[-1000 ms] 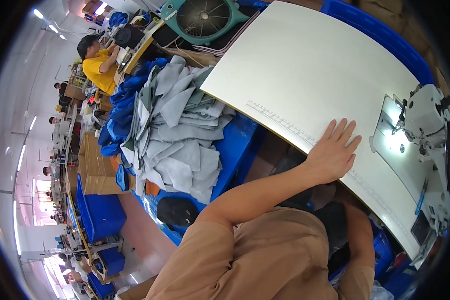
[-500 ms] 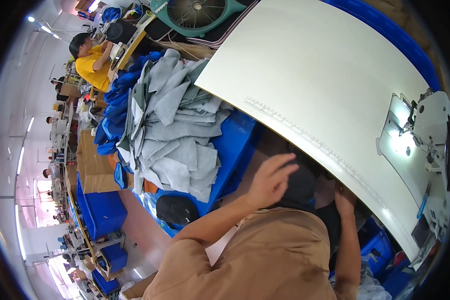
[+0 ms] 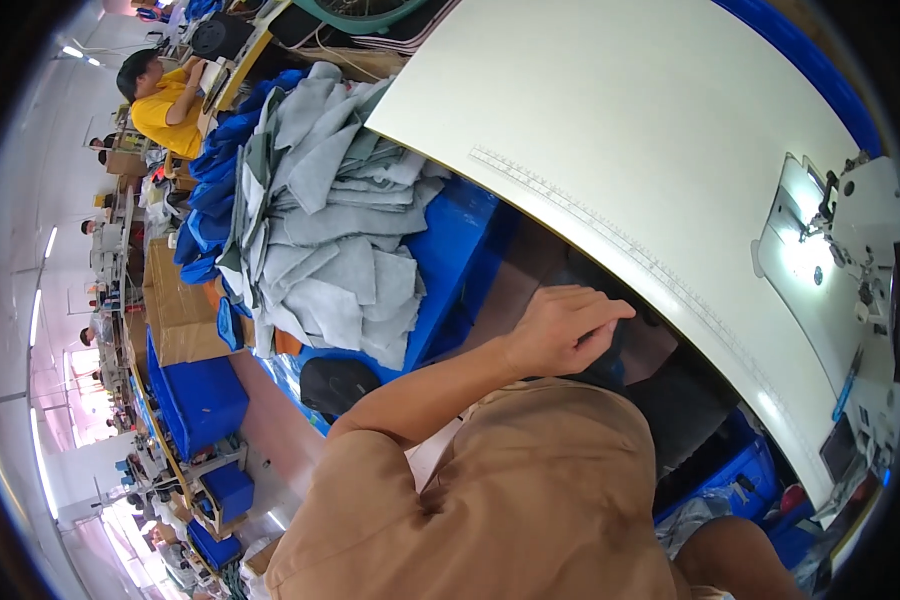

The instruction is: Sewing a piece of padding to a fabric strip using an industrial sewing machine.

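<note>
My left hand (image 3: pixel 572 330) hangs over the near edge of the white sewing table (image 3: pixel 610 110), fingers curled and palm out of sight, so what it holds, if anything, is hidden. My right hand is not visible; only part of that arm (image 3: pixel 730 550) shows at the lower right. A sewing machine (image 3: pixel 860 240) with a lit plate stands at the table's right end, a light blue tool (image 3: pixel 847 385) near it. A printed ruler strip runs along the table's near edge. Left of the table, a heap of grey fabric pieces (image 3: pixel 325 250) lies on a blue surface (image 3: pixel 445 230).
A teal fan (image 3: pixel 360 12) sits at the top. Blue fabric (image 3: pixel 205 210), a black cushion-like object (image 3: pixel 335 385), a cardboard box (image 3: pixel 175 300) and blue bins (image 3: pixel 195 400) are to the left. A co-worker in yellow (image 3: pixel 165 110) works at another station; others are farther back.
My left hand left the tabletop, dropped toward its near edge and, since half a second ago, moved slightly rightward and curled. My right forearm, earlier reaching under the table, has drawn down, its hand out of sight.
</note>
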Tool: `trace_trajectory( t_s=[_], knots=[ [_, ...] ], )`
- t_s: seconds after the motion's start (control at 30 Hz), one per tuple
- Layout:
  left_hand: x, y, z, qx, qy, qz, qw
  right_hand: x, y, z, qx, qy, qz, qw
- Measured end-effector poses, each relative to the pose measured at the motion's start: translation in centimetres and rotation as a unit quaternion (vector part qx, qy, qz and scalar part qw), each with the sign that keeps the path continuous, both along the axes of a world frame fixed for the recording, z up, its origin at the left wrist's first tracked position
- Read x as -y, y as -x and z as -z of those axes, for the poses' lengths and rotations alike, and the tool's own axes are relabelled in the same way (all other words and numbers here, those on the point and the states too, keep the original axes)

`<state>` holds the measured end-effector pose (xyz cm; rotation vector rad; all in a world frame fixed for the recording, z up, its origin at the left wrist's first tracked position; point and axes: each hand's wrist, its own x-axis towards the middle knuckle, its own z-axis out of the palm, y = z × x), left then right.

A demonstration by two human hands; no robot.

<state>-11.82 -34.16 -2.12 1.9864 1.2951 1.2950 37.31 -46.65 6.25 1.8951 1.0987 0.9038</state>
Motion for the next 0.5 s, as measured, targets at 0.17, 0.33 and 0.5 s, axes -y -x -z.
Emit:
trace_trajectory(
  t_s=[0.17, 0.33, 0.5],
  knots=[
    [0.0, -0.5, 1.2, 0.016, 0.029, -0.021, 0.999, -2.5, 3.9, -1.9, 0.106, -0.054, 0.045, 0.992],
    [0.8, -1.2, 0.0, 0.006, 0.046, -0.017, 0.999, -6.8, 9.4, -2.8, 0.181, -0.105, 0.075, 0.975],
    [-1.8, -1.4, -1.6, 0.001, -0.043, -0.004, 0.999, -7.5, 9.4, -3.5, 0.298, -0.162, 0.121, 0.933]
  ],
)
